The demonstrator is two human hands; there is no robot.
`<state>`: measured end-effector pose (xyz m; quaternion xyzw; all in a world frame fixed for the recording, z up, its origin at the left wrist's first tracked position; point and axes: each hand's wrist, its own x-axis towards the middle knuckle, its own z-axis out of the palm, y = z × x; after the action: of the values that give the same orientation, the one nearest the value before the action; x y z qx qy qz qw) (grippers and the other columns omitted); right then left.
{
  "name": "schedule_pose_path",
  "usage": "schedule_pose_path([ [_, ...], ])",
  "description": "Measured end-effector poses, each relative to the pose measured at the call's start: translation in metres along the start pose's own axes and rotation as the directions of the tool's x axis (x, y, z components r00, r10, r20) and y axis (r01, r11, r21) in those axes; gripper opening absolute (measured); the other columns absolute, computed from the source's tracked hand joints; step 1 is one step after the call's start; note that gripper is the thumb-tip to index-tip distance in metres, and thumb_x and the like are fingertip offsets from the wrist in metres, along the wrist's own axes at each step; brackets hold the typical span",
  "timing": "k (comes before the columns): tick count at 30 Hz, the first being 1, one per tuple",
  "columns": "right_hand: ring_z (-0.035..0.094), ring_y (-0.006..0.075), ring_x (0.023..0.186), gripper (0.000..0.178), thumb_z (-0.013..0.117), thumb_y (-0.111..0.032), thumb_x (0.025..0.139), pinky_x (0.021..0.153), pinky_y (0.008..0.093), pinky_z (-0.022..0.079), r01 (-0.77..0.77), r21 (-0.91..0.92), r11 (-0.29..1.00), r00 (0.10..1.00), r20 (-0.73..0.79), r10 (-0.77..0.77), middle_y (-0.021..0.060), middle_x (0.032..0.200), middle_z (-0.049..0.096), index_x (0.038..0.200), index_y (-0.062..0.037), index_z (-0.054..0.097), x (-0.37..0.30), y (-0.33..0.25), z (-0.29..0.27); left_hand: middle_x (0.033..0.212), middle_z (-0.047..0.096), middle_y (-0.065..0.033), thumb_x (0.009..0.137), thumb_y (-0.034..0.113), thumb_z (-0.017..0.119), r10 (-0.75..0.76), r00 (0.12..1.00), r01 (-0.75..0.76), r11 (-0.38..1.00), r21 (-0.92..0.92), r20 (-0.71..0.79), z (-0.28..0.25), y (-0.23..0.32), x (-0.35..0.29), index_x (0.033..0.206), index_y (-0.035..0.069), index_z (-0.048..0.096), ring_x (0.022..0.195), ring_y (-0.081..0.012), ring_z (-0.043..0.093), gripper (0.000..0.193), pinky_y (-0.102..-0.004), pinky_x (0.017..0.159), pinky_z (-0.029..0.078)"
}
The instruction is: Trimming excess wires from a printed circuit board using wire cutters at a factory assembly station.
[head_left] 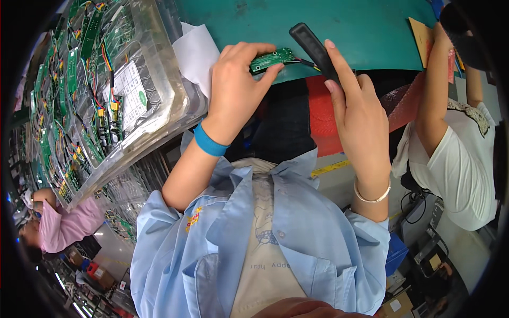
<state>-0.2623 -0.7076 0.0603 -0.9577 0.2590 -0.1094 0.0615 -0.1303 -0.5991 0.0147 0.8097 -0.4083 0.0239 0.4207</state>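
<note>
My left hand (238, 82), with a blue band at its wrist, pinches a small green circuit board (271, 59) between thumb and fingers. Thin coloured wires (306, 62) run from the board's right end toward my right hand (360, 114). That hand grips a long black plastic piece (312, 46) with rounded ends, tilted with its far end up and to the left. The wires pass behind or into its lower part; which one I cannot tell. Both hands are over the near edge of the green work mat (238, 21).
Clear plastic trays (177, 98) full of wired green boards are stacked on the left. White paper (197, 53) lies beside them. A co-worker in white (450, 164) sits at the right, near a tan card (420, 41). Another person in pink (66, 228) is at far left.
</note>
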Motion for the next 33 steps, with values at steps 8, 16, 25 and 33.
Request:
schedule_pose_path([
  [8, 0.029, 0.0128, 0.037, 0.048, 0.051, -0.021, 0.081, 0.034, 0.0276, 0.03, 0.132, -0.309, 0.942, 0.988, 0.115, -0.101, 0.0006, 0.059, 0.038, 0.124, -0.034, 0.037, 0.015, -0.012, 0.001, 0.075, 0.053, -0.0047, 0.061, 0.01, 0.07, 0.043, 0.996, -0.039, 0.998, 0.048, -0.082, 0.008, -0.012, 0.0, 0.08, 0.004, 0.062, 0.063, -0.016, 0.048, 0.021, -0.0235, 0.059, 0.04],
  [16, 0.027, 0.0125, 0.036, 0.049, 0.053, -0.022, 0.079, 0.033, 0.027, 0.028, 0.209, -0.494, 0.844, 0.978, 0.117, -0.174, 0.0004, 0.057, 0.037, 0.123, -0.037, 0.037, 0.008, -0.022, 0.002, 0.072, 0.046, -0.0032, 0.06, 0.012, 0.072, 0.021, 0.998, -0.017, 0.998, 0.057, -0.066, 0.008, -0.013, -0.001, 0.076, 0.003, 0.062, 0.059, -0.0148, 0.044, 0.022, -0.023, 0.056, 0.039],
  [25, 0.027, 0.0128, 0.036, 0.047, 0.052, -0.025, 0.079, 0.033, 0.0263, 0.026, 0.317, -0.383, 0.867, 0.947, 0.087, -0.308, -0.0005, 0.056, 0.036, 0.123, -0.0375, 0.038, 0.016, -0.028, -0.014, 0.072, 0.047, -0.003, 0.059, 0.012, 0.073, 0.044, 0.998, -0.044, 0.999, 0.0, -0.051, 0.007, -0.015, 0.001, 0.075, 0.002, 0.061, 0.059, -0.0129, 0.044, 0.022, -0.022, 0.054, 0.039],
  [33, 0.027, 0.013, 0.036, 0.046, 0.052, -0.025, 0.079, 0.033, 0.0267, 0.026, 0.214, -0.322, 0.922, 0.976, 0.035, -0.214, -0.001, 0.054, 0.035, 0.122, -0.0384, 0.039, 0.032, -0.007, 0.006, 0.069, 0.047, -0.0025, 0.059, 0.011, 0.072, -0.004, 0.999, 0.001, 0.998, -0.057, -0.051, 0.009, -0.011, 0.004, 0.071, 0.001, 0.06, 0.058, -0.0124, 0.044, 0.02, -0.0216, 0.054, 0.039],
])
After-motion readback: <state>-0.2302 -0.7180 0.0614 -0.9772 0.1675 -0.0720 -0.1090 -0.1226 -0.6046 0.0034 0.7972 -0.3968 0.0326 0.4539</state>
